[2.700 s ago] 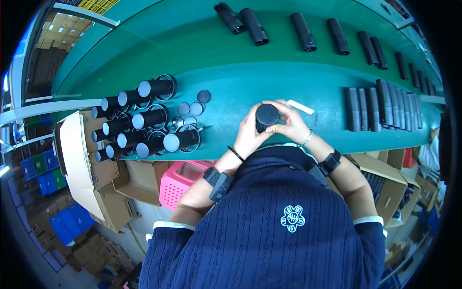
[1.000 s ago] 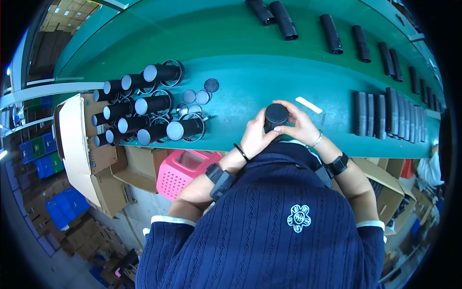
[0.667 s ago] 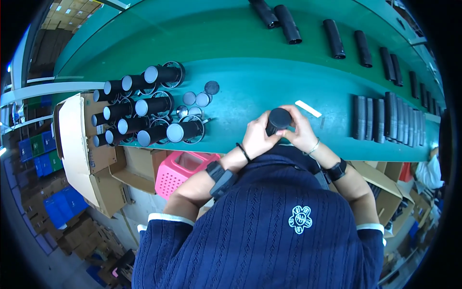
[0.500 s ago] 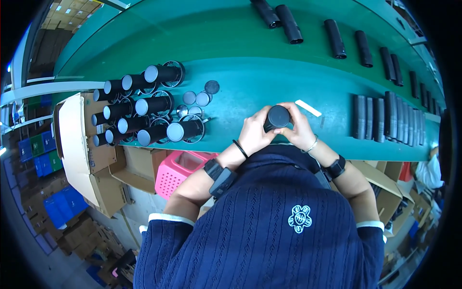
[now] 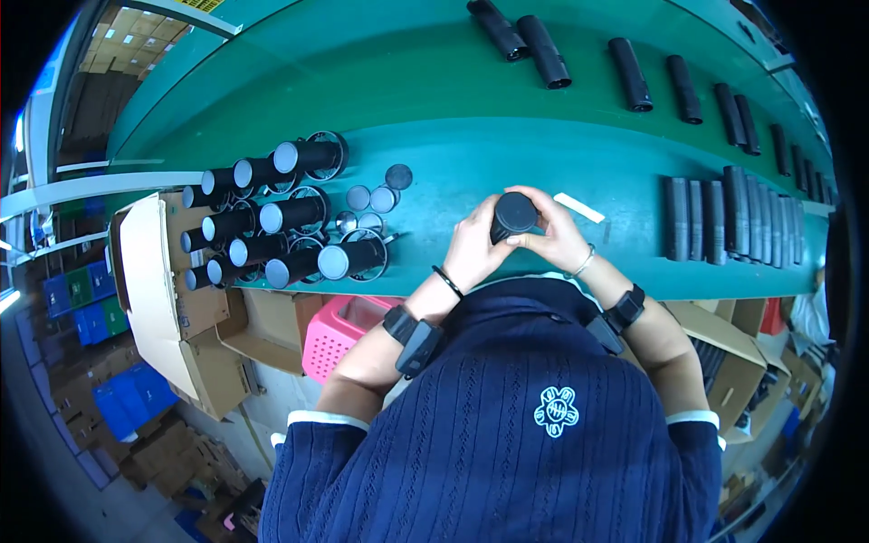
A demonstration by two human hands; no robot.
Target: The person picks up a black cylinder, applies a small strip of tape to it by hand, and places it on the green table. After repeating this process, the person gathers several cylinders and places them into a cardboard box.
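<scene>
Both of my hands hold one black tube (image 5: pixel 513 215) upright, its capped end toward the camera, above the near edge of the green bench (image 5: pixel 471 154). My left hand (image 5: pixel 475 249) wraps its left side and my right hand (image 5: pixel 552 237) cups its right side and top. To the left lies a pile of black tubes with metal rings (image 5: pixel 272 222), and several loose round caps (image 5: pixel 376 197) sit beside it.
A row of finished black tubes (image 5: pixel 724 217) lies at the right, more tubes (image 5: pixel 588 54) along the far belt. A small white strip (image 5: pixel 579 207) rests near my right hand. A pink basket (image 5: pixel 339 330) and cardboard boxes (image 5: pixel 172 290) stand below the bench.
My hands have kept hold of the same black tube and shifted their grip slightly around its top. The tubes and caps on the bench lie as before.
</scene>
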